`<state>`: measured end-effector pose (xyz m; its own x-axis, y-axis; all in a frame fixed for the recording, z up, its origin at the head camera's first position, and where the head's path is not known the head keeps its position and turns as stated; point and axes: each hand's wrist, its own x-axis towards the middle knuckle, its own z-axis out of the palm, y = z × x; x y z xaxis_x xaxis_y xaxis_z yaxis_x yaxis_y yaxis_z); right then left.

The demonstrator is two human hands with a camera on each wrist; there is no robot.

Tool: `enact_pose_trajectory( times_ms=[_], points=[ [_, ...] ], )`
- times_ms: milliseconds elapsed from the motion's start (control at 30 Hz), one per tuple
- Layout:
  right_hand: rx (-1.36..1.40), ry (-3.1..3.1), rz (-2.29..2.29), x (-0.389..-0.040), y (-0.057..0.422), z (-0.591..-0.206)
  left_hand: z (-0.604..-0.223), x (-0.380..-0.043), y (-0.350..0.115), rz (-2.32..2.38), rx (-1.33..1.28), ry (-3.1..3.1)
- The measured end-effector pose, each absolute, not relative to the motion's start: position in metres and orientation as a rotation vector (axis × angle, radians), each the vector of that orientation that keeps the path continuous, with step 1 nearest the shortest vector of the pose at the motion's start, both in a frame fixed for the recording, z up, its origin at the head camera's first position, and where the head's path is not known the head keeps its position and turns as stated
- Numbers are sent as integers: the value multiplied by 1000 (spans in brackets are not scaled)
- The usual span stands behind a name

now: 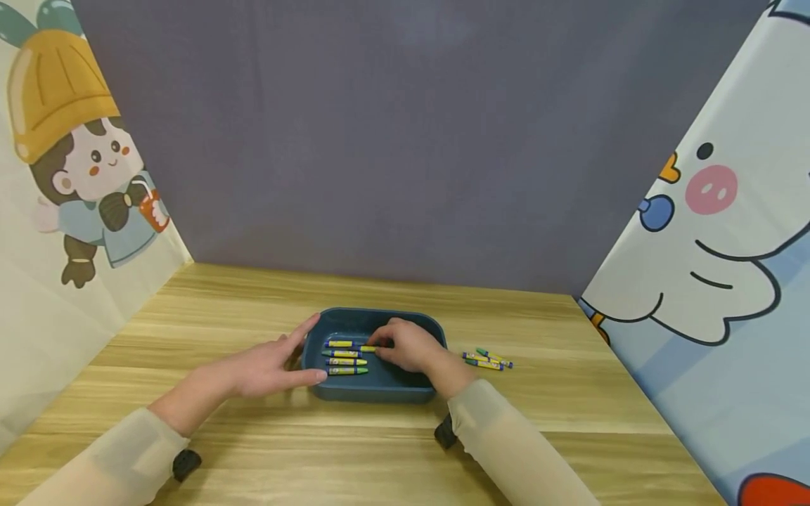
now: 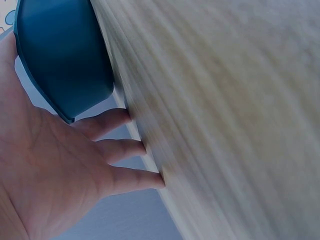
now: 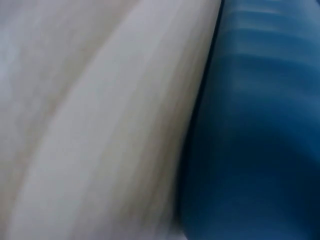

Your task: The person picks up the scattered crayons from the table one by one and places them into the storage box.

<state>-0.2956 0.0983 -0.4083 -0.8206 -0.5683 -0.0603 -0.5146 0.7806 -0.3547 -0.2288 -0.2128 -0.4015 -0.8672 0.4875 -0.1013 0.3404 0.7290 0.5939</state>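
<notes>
A dark blue rectangular bin (image 1: 380, 395) stands on the wooden table, with several yellow-wrapped crayons (image 1: 346, 371) lying side by side in its left half. My right hand (image 1: 408, 344) reaches inside and pinches a yellow crayon (image 1: 367, 348) at the end of the back row. Spread around the bin's left end is my left hand (image 1: 272, 365), thumb at the front rim. In the left wrist view, the fingers (image 2: 132, 180) of that hand are extended, tips down at the table beside the bin. The bin's wall (image 3: 250, 125) fills the right wrist view's right side, hiding the right hand there.
Right of the bin, a few more crayons (image 1: 487, 361) lie in a loose group on the table (image 1: 538, 422). A grey panel (image 1: 405, 140) rises behind the table. Printed cartoon panels flank it on both sides.
</notes>
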Motion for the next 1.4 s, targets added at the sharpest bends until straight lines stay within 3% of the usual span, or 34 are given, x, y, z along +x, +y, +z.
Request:
enact_pose_trajectory(
  times_ms=[467,733,1033,1400],
  points=[
    [-853,2811,-571,-296,96,-407,-400,-228,-215,857,655,2681],
    [-925,2772,-1032,-300,112,-393,-401,-227,-212,853,653,2685],
    [-772,2836,-1253,-303,177,-369,-401,-228,-213,845,661,2698],
    [-597,2812,-1081,-307,286,-393,-399,-225,-212,823,646,2706]
  ],
)
